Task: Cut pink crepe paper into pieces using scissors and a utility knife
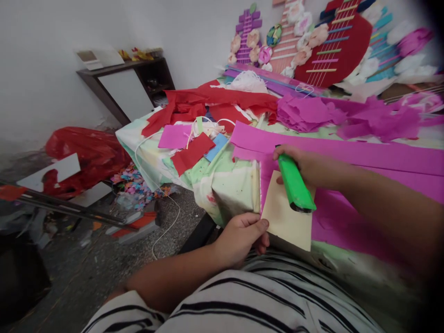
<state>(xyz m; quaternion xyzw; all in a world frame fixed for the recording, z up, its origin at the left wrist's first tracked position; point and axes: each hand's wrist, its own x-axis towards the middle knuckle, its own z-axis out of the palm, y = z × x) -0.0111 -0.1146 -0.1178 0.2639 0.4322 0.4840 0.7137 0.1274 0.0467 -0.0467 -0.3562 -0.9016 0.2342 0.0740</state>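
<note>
My right hand [300, 164] is wrapped round a bright green stapler [294, 185] with black ends. The stapler is held over a cream card [286, 226] and covers part of its upper edge. Between thumb and fingers, my left hand [246, 231] pinches the card's left edge, where a narrow magenta paper strip [266, 178] runs down beside it. Wide magenta crepe paper [343, 222] lies under and to the right of the card. The fingertips of my left hand are partly hidden.
Red crepe paper [225, 97], crumpled magenta paper [308, 113] and a red piece [193, 153] cover the table. Decorated guitar shapes [338, 44] lean on the wall. A white cord [178, 210] hangs to the floor. A dark cabinet [163, 76] stands behind left.
</note>
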